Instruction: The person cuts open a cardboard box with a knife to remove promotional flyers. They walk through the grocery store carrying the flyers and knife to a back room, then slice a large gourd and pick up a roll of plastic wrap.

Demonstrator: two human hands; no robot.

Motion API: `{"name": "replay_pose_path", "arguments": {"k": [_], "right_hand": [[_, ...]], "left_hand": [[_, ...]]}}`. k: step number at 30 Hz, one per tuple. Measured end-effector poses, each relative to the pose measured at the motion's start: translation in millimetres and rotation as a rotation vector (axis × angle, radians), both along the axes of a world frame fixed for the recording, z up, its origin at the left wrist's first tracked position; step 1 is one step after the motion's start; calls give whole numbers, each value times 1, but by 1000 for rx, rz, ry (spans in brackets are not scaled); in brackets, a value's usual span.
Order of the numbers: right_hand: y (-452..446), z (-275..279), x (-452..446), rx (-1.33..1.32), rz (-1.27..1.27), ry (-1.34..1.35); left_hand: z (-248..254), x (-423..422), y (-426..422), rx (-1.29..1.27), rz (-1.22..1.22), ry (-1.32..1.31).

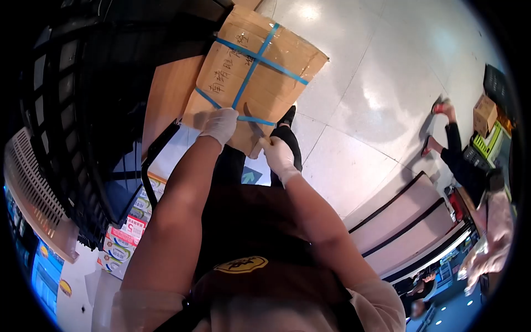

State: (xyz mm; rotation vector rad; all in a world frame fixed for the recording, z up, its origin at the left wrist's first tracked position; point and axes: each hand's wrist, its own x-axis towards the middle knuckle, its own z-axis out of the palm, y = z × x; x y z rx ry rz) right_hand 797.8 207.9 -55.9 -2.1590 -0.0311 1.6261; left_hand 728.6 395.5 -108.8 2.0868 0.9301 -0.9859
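A brown cardboard box (260,72) with handwriting on top is bound by crossing blue straps (253,74). My left hand (221,126), in a white glove, is closed at the box's near edge, where the lower strap bends into my fingers. In my gloved right hand (279,157) is a knife (254,122), its blade pointing up and left over the near part of the box. The blade lies just below the strap; whether they touch I cannot tell. My fingers hide the knife's handle.
Black crates (69,127) stack up at my left. Small printed cartons (124,240) sit below them. A pale bench-like unit (395,221) stands at right, near another person (464,160). Crates and a small box (485,115) are at far right.
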Motion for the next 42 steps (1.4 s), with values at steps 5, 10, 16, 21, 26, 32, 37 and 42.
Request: {"name": "replay_pose_path", "arguments": {"k": [5, 10, 16, 21, 26, 32, 37, 42], "right_hand": [[-20, 29, 70, 122, -451, -147], [-21, 32, 59, 202, -383, 55], [-36, 13, 70, 58, -562, 190], [-54, -4, 82, 73, -485, 218], [-38, -17, 82, 100, -427, 269], [12, -39, 107, 157, -323, -94], [-14, -28, 108, 66, -213, -178], [13, -34, 131, 33, -54, -294]], "left_hand": [[22, -74, 44, 24, -343, -13], [89, -27, 74, 276, -217, 202], [35, 139, 37, 197, -239, -509], [21, 196, -2, 205, -190, -224], [8, 198, 19, 155, -713, 151], [33, 183, 28, 133, -365, 94], [25, 172, 32, 79, -248, 23], [33, 175, 37, -8, -166, -10]]}}
